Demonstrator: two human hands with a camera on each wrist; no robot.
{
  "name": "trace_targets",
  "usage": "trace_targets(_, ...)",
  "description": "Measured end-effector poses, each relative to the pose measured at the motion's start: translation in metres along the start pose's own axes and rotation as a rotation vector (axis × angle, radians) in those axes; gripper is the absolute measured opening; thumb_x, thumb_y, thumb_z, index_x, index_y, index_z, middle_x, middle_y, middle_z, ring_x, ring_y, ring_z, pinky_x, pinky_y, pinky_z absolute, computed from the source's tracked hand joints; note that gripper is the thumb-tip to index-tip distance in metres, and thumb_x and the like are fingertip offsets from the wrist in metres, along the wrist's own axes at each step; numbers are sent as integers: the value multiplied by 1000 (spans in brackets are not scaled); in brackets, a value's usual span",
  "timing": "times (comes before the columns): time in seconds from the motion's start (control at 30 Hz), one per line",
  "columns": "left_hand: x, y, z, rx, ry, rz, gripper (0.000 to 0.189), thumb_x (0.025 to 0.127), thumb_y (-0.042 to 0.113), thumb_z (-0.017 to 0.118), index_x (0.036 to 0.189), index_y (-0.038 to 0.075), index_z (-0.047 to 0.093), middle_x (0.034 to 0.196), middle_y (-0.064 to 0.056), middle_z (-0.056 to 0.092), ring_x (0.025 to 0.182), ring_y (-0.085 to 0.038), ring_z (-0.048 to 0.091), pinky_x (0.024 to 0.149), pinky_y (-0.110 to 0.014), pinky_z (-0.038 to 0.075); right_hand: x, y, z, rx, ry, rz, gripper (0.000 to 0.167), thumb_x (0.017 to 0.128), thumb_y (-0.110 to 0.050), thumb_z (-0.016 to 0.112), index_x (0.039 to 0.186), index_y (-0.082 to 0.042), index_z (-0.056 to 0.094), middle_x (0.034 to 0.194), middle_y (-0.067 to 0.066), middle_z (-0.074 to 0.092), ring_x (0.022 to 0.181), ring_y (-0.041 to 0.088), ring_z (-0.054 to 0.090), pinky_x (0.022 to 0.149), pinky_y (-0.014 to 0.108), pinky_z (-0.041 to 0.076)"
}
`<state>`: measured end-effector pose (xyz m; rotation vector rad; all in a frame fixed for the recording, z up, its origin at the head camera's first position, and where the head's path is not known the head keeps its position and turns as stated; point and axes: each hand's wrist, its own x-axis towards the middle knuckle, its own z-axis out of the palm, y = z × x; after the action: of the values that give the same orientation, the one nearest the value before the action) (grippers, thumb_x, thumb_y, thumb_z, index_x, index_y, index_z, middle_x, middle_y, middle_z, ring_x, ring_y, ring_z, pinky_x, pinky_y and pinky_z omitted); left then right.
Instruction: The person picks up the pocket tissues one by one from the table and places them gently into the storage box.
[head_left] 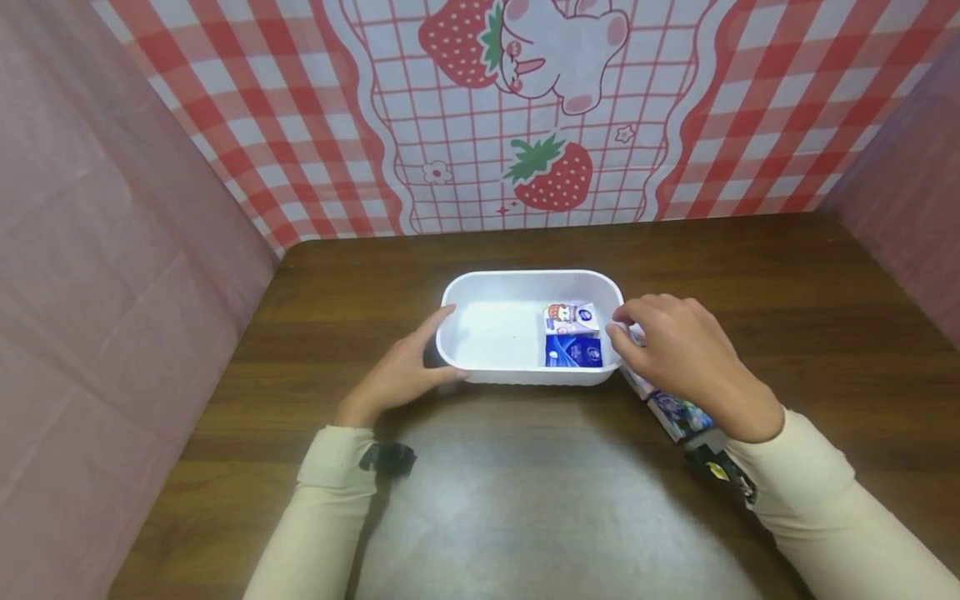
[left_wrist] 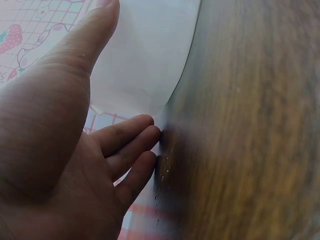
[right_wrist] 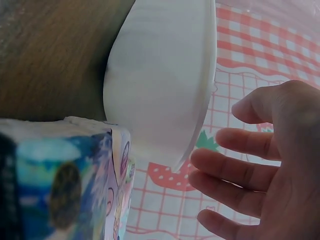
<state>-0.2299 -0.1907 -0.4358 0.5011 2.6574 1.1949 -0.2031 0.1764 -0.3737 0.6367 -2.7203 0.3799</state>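
Observation:
A white plastic basin (head_left: 525, 377) sits on the table. Inside its right end lie two small tissue packs, a white strawberry-print one (head_left: 570, 317) and a dark blue one (head_left: 573, 351). My left hand (head_left: 401, 367) spans the basin's left end, thumb at the front and fingers behind, straight in the left wrist view. Just off the right end is my right hand (head_left: 678, 342), its fingers loosely bent and holding nothing, as the right wrist view confirms. Under that hand a row of packs, one with a blue-purple print (head_left: 678, 412), stands against the basin's right corner, partly hidden.
The brown wooden table (head_left: 480, 500) ends at a red-and-white checked cloth (head_left: 300, 117) with strawberry prints at the back. Pink curtains (head_left: 112, 292) hang on both sides. Dark wrist cameras sit on both cuffs.

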Motion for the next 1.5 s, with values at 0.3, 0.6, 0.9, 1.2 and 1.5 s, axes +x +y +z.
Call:
trace_targets(0.3,0,3,0,2,3,0,102,77,62,78,159,39,22,161,10,29,147,-17,29,114,-57,29,-12,3,-7,-23,-28,18,27,91,-29,70,101,-4,75,98,14,73,85,31,68,69,48,55)
trace_targets(0.6,-1,1,1,5,5,-1,101,77,64,77,159,41,22,161,10,30,147,-18,28,114,-58,29,-28,8,-11,-48,-94,84,30,91,-31,70,106,-5,75,98,14,73,79,29,67,66,46,55)
trace_targets(0.9,0,1,1,11,9,7,101,78,63,77,159,39,23,161,9,30,147,-18,29,114,-57,30,-40,16,-8,-57,-75,55,26,88,-28,73,101,-5,75,88,10,71,67,21,59,58,39,51)
trace_targets(1.2,-1,2,1,11,8,1,102,78,62,78,159,39,22,162,7,29,147,-20,29,114,-58,29,-48,17,-9,-53,-112,73,30,87,-29,76,104,-5,75,90,10,71,68,20,59,55,35,49)
trace_targets(1.5,0,1,1,17,2,0,102,78,63,78,159,40,22,162,6,29,147,-20,29,114,-58,28,-60,19,-8,-64,-139,93,34,87,-32,75,111,-7,75,104,18,71,93,37,66,69,53,52)
